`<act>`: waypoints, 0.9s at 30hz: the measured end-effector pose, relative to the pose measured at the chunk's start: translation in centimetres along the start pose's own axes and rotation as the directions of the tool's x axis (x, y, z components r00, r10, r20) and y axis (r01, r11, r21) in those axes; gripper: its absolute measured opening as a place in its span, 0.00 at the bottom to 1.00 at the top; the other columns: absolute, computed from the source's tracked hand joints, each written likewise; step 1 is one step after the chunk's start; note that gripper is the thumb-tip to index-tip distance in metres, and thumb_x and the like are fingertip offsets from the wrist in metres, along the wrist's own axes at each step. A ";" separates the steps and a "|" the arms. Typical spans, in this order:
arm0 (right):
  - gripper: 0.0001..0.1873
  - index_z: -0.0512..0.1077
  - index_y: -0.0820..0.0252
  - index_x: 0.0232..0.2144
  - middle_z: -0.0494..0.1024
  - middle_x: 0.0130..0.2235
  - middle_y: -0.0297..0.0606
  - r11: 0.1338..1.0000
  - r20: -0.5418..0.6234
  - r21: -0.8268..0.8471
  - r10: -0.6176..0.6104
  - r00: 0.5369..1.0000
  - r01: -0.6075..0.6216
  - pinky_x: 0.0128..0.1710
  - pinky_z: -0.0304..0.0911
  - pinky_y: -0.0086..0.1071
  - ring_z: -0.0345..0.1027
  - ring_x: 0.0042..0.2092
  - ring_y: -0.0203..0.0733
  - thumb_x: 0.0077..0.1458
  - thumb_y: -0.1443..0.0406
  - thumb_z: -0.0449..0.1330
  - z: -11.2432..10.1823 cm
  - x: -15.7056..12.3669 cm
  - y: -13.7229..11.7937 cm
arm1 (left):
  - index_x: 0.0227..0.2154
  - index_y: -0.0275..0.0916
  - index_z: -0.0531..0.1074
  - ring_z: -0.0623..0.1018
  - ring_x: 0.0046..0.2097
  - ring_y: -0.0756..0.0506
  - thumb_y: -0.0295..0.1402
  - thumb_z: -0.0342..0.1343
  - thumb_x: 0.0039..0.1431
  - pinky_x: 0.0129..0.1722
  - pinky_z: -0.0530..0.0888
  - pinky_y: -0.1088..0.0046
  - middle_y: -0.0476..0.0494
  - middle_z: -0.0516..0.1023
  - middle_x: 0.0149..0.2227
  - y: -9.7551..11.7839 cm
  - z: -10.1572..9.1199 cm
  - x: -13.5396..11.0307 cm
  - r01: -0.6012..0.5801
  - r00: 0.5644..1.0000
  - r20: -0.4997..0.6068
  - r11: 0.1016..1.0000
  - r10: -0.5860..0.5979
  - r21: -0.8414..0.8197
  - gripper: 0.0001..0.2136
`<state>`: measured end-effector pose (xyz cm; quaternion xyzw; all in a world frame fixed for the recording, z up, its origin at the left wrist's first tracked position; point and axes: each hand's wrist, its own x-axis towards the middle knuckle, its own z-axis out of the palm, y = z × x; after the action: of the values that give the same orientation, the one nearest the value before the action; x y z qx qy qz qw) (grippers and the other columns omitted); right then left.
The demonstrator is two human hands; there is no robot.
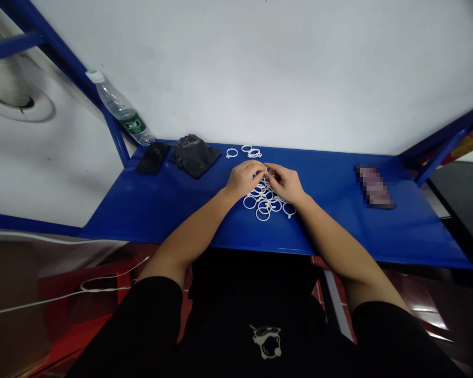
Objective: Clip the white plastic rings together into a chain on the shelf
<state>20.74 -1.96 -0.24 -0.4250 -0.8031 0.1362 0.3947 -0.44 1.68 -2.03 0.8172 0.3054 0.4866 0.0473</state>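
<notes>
My left hand [244, 177] and my right hand [286, 181] meet above the blue tabletop [173, 210]. Thumbs and fingertips of both are pinched together on a small white ring [266, 171], mostly covered by the fingers. Just below them lies a loose pile of white plastic rings [263, 213], like curtain rings with a small eyelet or knob on each. Part of the pile is hidden under my hands. Beyond my left hand, a single white ring [232, 153] lies apart, beside a small group of white rings [254, 153].
At the back left lie a black phone [153, 158] and a dark pouch [195, 155]. A plastic bottle [122, 111] leans by the blue frame [116, 134]. A blurred-out flat object [374, 186] rests on the right. White cables [102, 289] hang at lower left near a red stool [79, 336].
</notes>
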 end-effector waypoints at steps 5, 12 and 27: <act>0.17 0.85 0.55 0.54 0.89 0.44 0.42 0.993 0.040 -0.110 -0.040 0.998 0.044 0.42 0.74 0.39 0.80 0.37 0.44 0.73 0.59 0.58 -0.4 0.2 0.6 | 0.45 0.43 0.81 0.80 0.56 0.36 0.35 0.61 0.76 0.61 0.78 0.51 0.37 0.82 0.51 -4.2 -1.5 0.1 0.218 0.976 -0.044 0.962 -0.214 0.166 0.05; 0.15 0.85 0.55 0.47 0.87 0.47 0.45 0.984 0.184 -0.143 -0.078 0.980 0.105 0.44 0.74 0.40 0.80 0.46 0.49 0.73 0.60 0.58 -0.7 0.5 0.4 | 0.58 0.44 0.82 0.76 0.60 0.29 0.35 0.64 0.71 0.64 0.74 0.46 0.32 0.79 0.57 -7.0 -3.0 -0.1 0.605 0.728 0.020 0.657 -0.685 0.450 0.15; 0.21 0.78 0.55 0.62 0.87 0.45 0.41 0.992 -0.057 -0.109 -0.072 0.996 0.066 0.37 0.73 0.39 0.74 0.32 0.41 0.74 0.55 0.59 -0.8 0.1 -0.4 | 0.55 0.41 0.78 0.84 0.47 0.42 0.25 0.60 0.73 0.56 0.80 0.57 0.40 0.85 0.48 -2.6 -1.8 0.5 0.172 0.985 -0.055 0.976 -0.166 0.137 0.12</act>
<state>21.04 -2.23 0.53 -0.4214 -0.8112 0.0662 0.3999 -2.93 3.64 -1.66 0.7787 0.4083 0.4757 0.0239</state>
